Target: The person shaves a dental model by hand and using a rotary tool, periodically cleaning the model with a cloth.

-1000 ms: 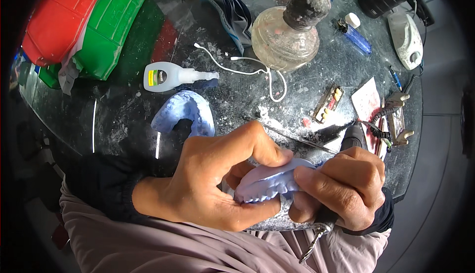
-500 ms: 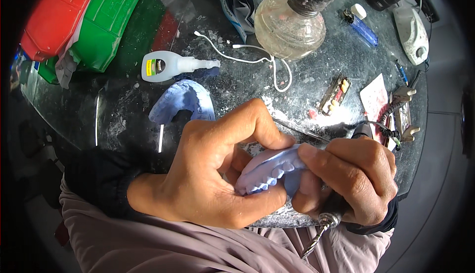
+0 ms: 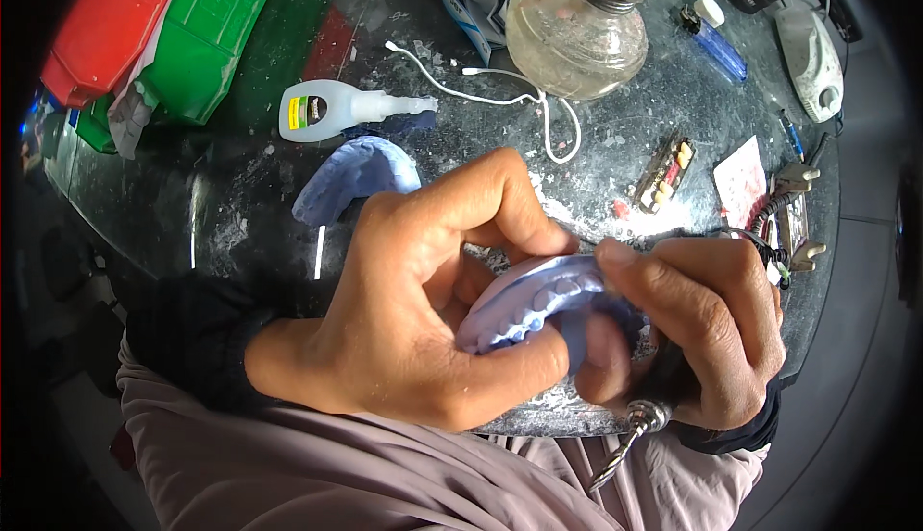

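Observation:
My left hand (image 3: 409,315) is closed around a bluish-purple plaster dental cast (image 3: 519,308), its row of teeth toward me. Thumb and fingers grip the cast from the near side and the top edge. At the cast's right end, my right hand (image 3: 716,324) touches it with the fingertips. A dark rotary handpiece (image 3: 659,387) lies in that same hand, its twisted metal bit (image 3: 615,461) pointing down toward my lap, away from the cast. A second blue arch-shaped cast (image 3: 351,177) rests on the table beyond my left hand.
On the dusty dark table (image 3: 240,209) lie a white squeeze bottle (image 3: 327,111), a white cable (image 3: 548,127), a glass burner (image 3: 577,40), a blue lighter (image 3: 716,50) and a strip with false teeth (image 3: 665,177). Green (image 3: 207,45) and red (image 3: 111,21) bins stand far left.
My right fingers have opened a little at the cast's right end, showing more of its teeth. Both hands sit slightly higher around the cast, and the view has shifted a little.

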`<state>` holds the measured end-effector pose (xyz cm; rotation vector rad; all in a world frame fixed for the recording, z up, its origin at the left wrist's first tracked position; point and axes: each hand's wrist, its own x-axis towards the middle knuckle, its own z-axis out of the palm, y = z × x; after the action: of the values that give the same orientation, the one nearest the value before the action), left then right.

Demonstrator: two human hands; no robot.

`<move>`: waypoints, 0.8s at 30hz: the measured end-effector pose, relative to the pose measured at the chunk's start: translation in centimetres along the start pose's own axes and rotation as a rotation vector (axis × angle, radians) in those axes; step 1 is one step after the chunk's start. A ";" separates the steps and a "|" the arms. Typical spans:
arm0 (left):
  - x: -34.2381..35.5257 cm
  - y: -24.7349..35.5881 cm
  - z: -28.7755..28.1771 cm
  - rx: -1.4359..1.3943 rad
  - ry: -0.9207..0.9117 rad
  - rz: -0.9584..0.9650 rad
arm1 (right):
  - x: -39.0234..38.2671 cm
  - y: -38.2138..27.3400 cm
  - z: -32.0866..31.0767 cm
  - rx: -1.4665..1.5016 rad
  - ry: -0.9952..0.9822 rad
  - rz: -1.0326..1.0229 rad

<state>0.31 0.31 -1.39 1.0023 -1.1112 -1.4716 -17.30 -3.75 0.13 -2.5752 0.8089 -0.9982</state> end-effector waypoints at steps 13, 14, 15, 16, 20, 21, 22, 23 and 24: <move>0.2 -0.5 -0.3 0.144 -0.045 0.095 | 0.1 0.7 -0.1 -0.012 -0.041 -0.052; 0.2 -0.4 -0.3 0.148 -0.047 0.092 | 0.2 0.9 -0.1 -0.015 -0.052 -0.065; 0.1 -0.4 -0.3 0.150 -0.053 0.091 | 0.2 0.8 -0.2 -0.020 -0.057 -0.072; 0.1 -0.4 -0.3 0.127 -0.051 0.073 | 0.2 0.7 -0.2 -0.024 -0.063 -0.078; 0.2 -0.5 -0.1 0.013 -0.029 0.017 | -0.1 0.4 -0.3 -0.020 -0.083 -0.031; 0.2 -0.5 -0.1 -0.016 -0.017 0.004 | -0.1 0.5 -0.2 -0.010 -0.085 -0.021; 0.3 -0.4 -0.1 -0.002 -0.027 0.026 | -0.1 0.5 -0.2 -0.001 -0.087 -0.012; 0.3 -0.5 -0.2 0.005 -0.031 0.036 | 0.0 0.6 -0.1 0.001 -0.084 -0.021; 0.3 -0.5 -0.2 0.012 -0.036 0.047 | 0.0 0.5 -0.1 0.001 -0.083 -0.026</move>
<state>0.34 0.01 -1.91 0.9549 -1.1625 -1.4522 -17.59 -4.17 -0.02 -2.6135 0.7555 -0.8918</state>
